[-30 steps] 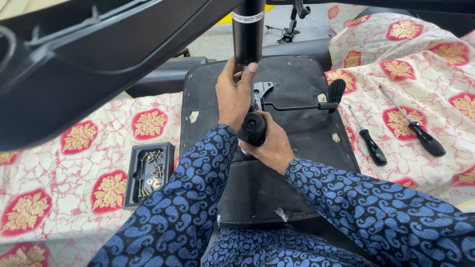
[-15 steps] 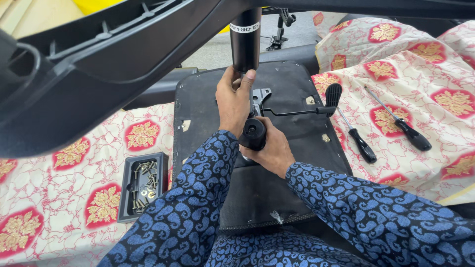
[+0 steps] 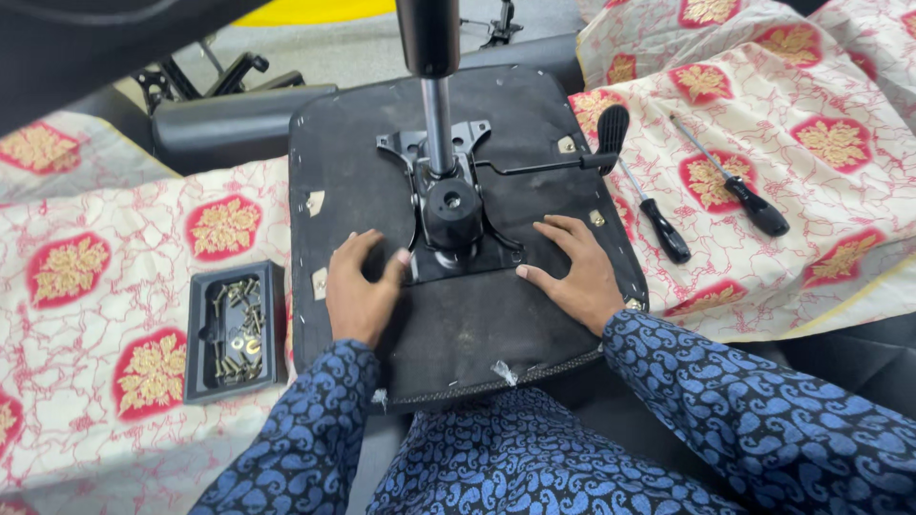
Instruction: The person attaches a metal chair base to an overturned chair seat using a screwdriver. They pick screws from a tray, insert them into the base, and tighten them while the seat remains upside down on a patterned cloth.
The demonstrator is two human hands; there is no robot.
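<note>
Now both hands are bracing an upturned chair seat.

Going left to right: a black tray [image 3: 235,331] of screws is lying on the patterned cloth [image 3: 114,248]; the left hand [image 3: 361,291] is pressing, fingers loosely spread, on the seat [image 3: 353,162] just beside the mechanism plate [image 3: 448,205]; the right hand [image 3: 572,270] is lying flat, holding nothing. Two screwdrivers [image 3: 658,224] are resting nearby. Judging by this, the plate is being steadied; fastening probably calls for screws and a driver.

We see a matt black fabric seat underside [image 3: 496,334], a polished metal gas column [image 3: 438,124], and printed cloth [image 3: 114,229].
</note>
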